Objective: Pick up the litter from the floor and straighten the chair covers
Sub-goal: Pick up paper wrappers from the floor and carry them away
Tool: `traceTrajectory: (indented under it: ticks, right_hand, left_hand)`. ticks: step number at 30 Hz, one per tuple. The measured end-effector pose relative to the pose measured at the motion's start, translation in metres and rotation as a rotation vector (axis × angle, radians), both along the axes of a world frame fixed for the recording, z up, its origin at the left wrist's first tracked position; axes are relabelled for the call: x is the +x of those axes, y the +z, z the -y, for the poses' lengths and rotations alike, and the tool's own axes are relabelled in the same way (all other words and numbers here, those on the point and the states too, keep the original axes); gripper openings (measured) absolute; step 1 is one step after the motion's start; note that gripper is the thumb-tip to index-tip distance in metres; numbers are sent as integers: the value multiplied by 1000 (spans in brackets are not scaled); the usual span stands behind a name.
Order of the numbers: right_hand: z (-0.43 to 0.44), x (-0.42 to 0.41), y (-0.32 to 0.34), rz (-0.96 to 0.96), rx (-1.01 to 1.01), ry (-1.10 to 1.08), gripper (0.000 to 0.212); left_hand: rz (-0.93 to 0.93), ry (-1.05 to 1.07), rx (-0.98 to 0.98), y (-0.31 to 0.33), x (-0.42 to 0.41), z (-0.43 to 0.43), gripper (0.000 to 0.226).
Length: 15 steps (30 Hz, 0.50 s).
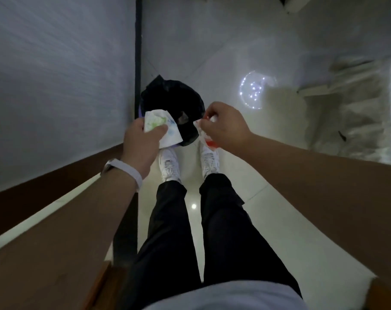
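1. A pale grey, faintly streaked wall fills the left side.
2. A dark vertical strip edges that wall.
3. A brown skirting band runs along the wall's foot.
4. The glossy white tiled floor reflects a ring of small lights.
5. The room is dim.

My feed is dim and grey-blue overall. A ring of small white lights glares off the glossy floor far right, and one small bright spot reflects between the legs. The left wall shows streaky motion blur. Wide-angle distortion bends and stretches the forearms at the near edges. The bin bag is featureless black.
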State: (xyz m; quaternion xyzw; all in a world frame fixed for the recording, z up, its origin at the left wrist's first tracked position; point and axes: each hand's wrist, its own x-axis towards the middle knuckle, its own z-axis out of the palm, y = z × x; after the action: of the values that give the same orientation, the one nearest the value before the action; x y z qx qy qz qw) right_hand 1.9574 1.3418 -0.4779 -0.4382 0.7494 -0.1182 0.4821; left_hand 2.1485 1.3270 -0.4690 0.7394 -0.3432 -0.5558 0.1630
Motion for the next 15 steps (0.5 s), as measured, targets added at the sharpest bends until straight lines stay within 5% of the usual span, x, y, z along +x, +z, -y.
traceTrajectory:
  ticks: [15]
  right_hand:
    - [19, 17, -229, -88, 135, 66, 20]
  left_hand:
    - [102, -205, 58, -239, 14, 50, 21]
